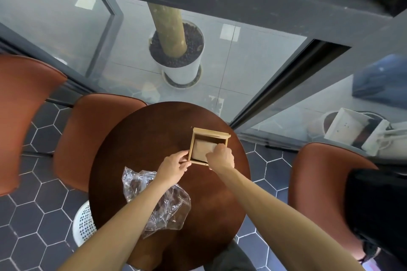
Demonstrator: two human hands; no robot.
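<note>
A small open wooden box (pixel 210 133) sits on the far half of a round dark-brown table (pixel 141 138). Inside it lies a tan packet (pixel 202 148). My left hand (pixel 174 166) grips the box's near left corner with thumb and fingers. Over the box's near right side, my right hand (pixel 221 157) has its fingers curled down onto the packet's right edge and appears to pinch it; the fingertips are hidden. A crumpled clear plastic bag (pixel 158 201) lies on the table under my left forearm.
Rust-orange chairs stand left (pixel 92 138), far left (pixel 19 116) and right (pixel 319 178) of the table. A white perforated basket (pixel 84 224) sits on the hexagon-tiled floor. Glass panels with dark frames rise behind, with a white planter (pixel 178 57) beyond them.
</note>
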